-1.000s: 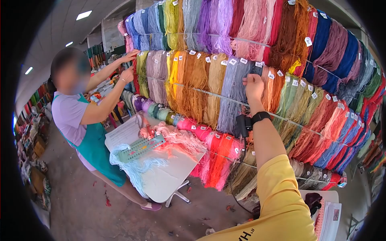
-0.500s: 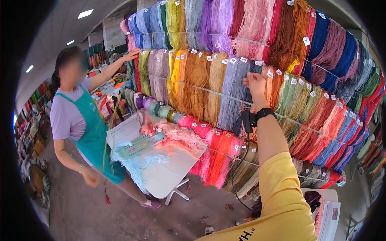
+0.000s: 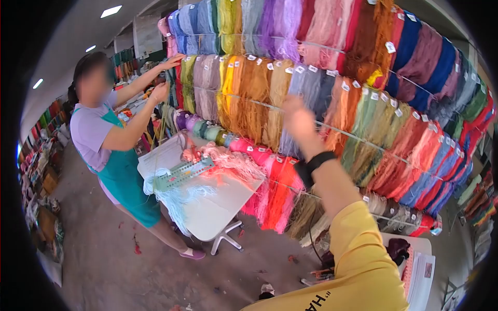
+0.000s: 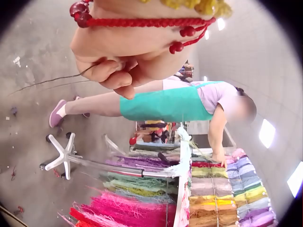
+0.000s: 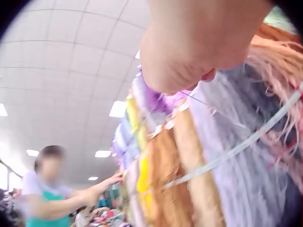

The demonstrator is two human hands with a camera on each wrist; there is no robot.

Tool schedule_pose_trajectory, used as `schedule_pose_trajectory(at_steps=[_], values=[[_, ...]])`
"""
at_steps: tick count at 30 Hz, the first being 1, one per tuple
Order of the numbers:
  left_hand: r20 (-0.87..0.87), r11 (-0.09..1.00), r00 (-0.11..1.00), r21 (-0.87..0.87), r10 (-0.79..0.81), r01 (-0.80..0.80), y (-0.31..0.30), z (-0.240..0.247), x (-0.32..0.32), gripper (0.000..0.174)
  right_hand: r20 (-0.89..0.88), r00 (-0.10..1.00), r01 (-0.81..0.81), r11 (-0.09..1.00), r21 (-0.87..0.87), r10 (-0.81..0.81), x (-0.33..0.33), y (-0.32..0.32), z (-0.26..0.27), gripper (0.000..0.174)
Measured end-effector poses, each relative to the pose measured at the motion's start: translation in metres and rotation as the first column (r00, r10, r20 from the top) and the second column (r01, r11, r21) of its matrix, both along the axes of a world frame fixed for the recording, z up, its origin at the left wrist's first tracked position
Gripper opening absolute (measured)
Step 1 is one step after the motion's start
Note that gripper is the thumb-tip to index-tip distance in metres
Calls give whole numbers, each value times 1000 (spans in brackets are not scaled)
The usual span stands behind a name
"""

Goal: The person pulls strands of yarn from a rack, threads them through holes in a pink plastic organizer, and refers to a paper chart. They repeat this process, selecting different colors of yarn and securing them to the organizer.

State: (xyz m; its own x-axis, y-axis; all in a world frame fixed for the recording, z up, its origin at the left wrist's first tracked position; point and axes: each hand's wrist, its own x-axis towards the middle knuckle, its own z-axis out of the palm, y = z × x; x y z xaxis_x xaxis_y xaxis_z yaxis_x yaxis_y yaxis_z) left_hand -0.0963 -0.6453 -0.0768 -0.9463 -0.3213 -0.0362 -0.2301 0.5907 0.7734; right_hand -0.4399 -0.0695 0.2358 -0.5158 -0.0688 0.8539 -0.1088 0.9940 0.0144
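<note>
My right hand (image 3: 300,122), blurred in the head view, is raised before the grey-blue skeins (image 3: 296,136) on the rack. In the right wrist view the same hand (image 5: 199,52) has its fingers curled, and a thin thread (image 5: 201,100) runs from them across the pale blue-grey skeins (image 5: 222,142). My left hand (image 4: 128,52), outside the head view, wears a red cord bracelet (image 4: 147,22). Its curled fingers pinch a dark thread (image 4: 52,80) that trails off to the side. Most of the right fingertips are hidden behind the hand.
A person in a teal apron (image 3: 129,176) stands at left, one hand on the rack. Between us a white wheeled table (image 3: 207,223) bears light blue yarn (image 3: 176,199), pink yarn (image 3: 233,166) and a green holed card (image 3: 184,173). Tagged skeins line the rack; papers (image 3: 423,274) lie lower right.
My right hand has moved left and slightly down along the rack. The other person lowered one arm, then raised it again toward the skeins. The head view has shifted slightly.
</note>
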Motion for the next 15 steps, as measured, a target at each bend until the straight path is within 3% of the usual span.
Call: schedule_pose_trajectory(at_steps=[1,2,3,4,5,6,7,8,10,11,12,13,14,15], values=[[39,999,998,-16,-51,51,0,-5,-6,28,129,992,-13,999,46,7,10,-38,-26,23],[77,994,992,-32,-101,103,2,-12,-16,29,163,925,-355,934,44,344,9,-62,-63,18],[116,986,982,-49,-152,158,3,-18,-28,30,479,801,-258,930,-262,358,61,-116,-60,13],[155,975,967,-66,-202,214,5,-22,-41,32,497,670,-456,834,-312,552,85,-144,-85,13],[194,960,948,-80,-251,270,8,-22,-53,33,486,606,-607,761,-229,630,110,-168,-108,12],[175,926,971,365,-166,93,29,-6,-65,20,511,483,-629,687,-363,711,146,-191,-110,11],[209,677,975,729,-79,-101,61,16,-74,12,617,370,-583,691,-428,694,181,-204,-102,10],[195,670,967,741,-165,-35,85,36,-79,12,555,291,-596,601,-532,780,218,-204,-84,9],[146,639,929,760,-341,115,123,58,-83,14,506,259,-577,553,-602,822,275,-184,-58,7],[109,611,893,764,-436,206,142,59,-85,16,446,306,-576,536,-617,841,305,-164,-40,7],[78,574,865,777,-496,259,161,61,-86,16,402,321,-513,514,-687,857,336,-140,-22,4],[48,529,828,789,-559,311,180,65,-84,16,319,351,-309,430,-848,881,375,-112,-8,9],[16,483,796,802,-605,351,197,73,-81,16,38,499,-41,68,-997,866,415,-86,-10,9],[-16,433,763,815,-646,384,214,79,-77,16,2,678,-83,80,-993,735,453,-53,-10,9]])
